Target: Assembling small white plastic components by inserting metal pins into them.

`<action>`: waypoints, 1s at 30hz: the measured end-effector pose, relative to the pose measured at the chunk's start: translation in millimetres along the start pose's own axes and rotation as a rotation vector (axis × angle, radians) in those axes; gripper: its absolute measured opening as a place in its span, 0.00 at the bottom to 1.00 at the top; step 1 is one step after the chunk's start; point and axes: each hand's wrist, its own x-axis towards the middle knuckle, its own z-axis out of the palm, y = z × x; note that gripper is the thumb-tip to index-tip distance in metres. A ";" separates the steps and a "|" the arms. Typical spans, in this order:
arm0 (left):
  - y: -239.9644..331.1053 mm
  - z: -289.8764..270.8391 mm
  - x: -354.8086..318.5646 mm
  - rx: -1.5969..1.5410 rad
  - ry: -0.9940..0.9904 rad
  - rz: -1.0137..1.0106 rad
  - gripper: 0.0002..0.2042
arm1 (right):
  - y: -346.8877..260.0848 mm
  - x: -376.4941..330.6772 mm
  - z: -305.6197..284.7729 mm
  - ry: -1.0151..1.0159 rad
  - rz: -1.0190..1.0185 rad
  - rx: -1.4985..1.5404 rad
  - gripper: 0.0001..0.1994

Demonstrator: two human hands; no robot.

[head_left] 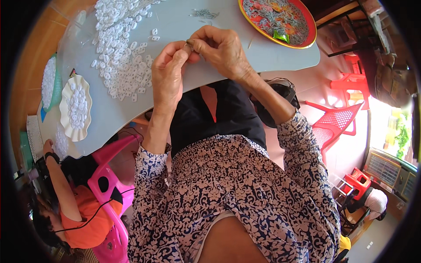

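Above the table's near edge, my left hand [169, 70] and my right hand [221, 50] meet with their fingertips pinched together. Whatever sits between the fingers is too small and too covered to name. Left of my hands spreads a large heap of small white plastic pieces [127, 72], each with holes. Two of those pieces [155, 35] lie apart, just beyond my left hand. A little pile of grey screws [205, 14] rests past my right hand. More screws fill a red round tray [312, 30] with a yellow rim at the far right.
A scalloped cream dish [87, 103] of white pieces stands at the table's left, near a green basket [55, 83]. A person in orange [90, 215] sits at the left by a pink chair [107, 184]. Red chairs [335, 122] stand right; another person [375, 202] is beyond.
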 end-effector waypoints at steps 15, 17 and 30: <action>1.2 -2.3 -1.6 -0.206 -0.011 -0.069 0.06 | -24.6 83.2 -64.5 -0.263 -0.317 -0.688 0.08; 2.6 -1.5 -2.7 -0.194 -0.015 -0.068 0.06 | -22.8 86.8 -58.2 -0.350 -0.343 -0.760 0.08; 3.1 1.6 -5.4 -0.120 -0.032 -0.061 0.07 | 9.6 85.7 -35.0 -0.340 -0.414 -1.161 0.06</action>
